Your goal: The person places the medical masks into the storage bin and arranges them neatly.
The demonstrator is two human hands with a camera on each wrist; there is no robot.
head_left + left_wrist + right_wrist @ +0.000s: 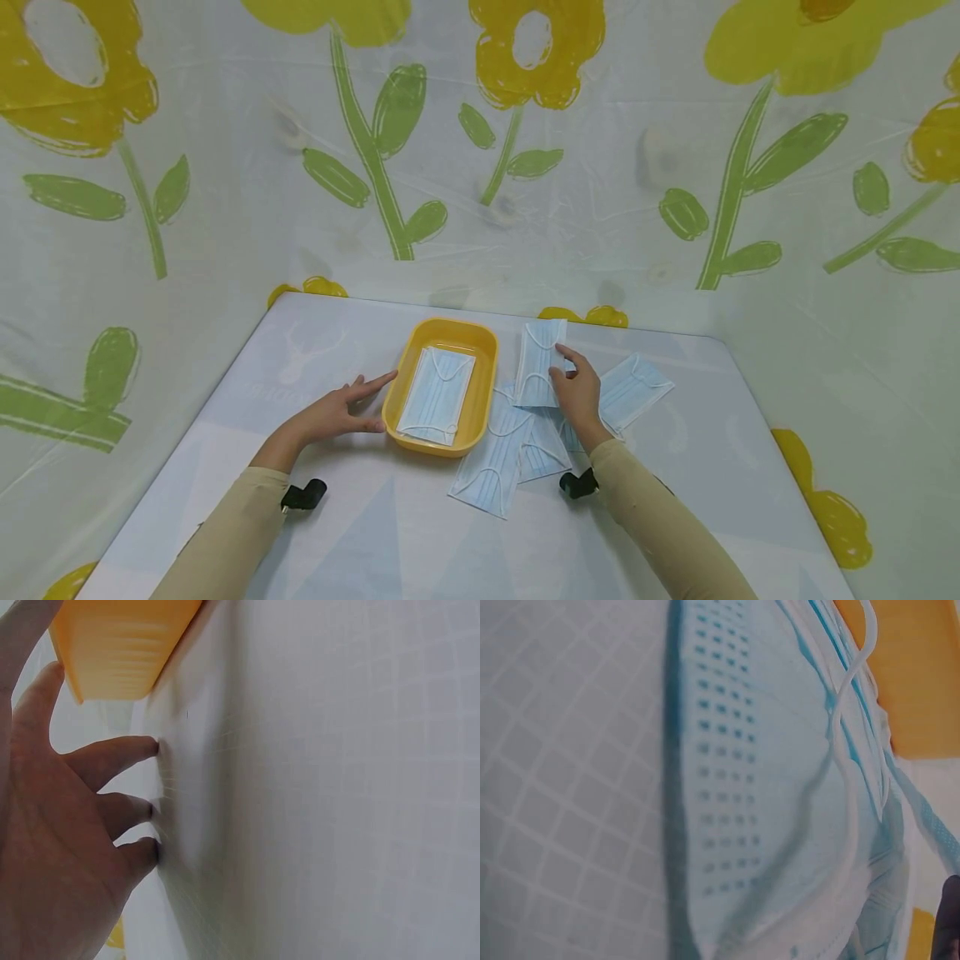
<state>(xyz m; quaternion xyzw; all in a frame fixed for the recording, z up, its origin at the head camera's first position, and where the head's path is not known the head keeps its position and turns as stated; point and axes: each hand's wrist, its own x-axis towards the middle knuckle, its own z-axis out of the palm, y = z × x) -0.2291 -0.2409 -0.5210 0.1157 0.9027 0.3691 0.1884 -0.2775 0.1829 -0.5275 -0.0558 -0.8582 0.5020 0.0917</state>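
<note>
I've got my right hand [577,389] pinching, thumb and forefinger together on the right edge of a blue face mask [537,363], and there it is, hanging just left of those fingertips with its white loops facing me. Directly left of the grip, past that mask, sits the yellow tray [457,331], and inside it lies another mask, the tray mask [437,396], loops up, flat along the tray's length.

Over to my left hand [330,414]: fingers spread apart, clamped on nothing, forefinger and thumb reaching to the near-left wall of the tray. The left wrist view shows one fingertip against the tray's side and three more resting on the tabletop [337,787].

Now beneath and around the right-hand grip, loose masks everywhere! One front mask [491,462] angles out toward me, below and left of the pinch, just beside the tray. A middle mask [543,457] is tucked partly under the others, below the grip, and a right-hand mask [636,386] slants away to the right of my knuckles. Right wrist camera: a loose mask looms large, its dotted edge and white loop close up, tray behind, and just a dark fingertip at the margin, meeting a mask's edge.
</note>
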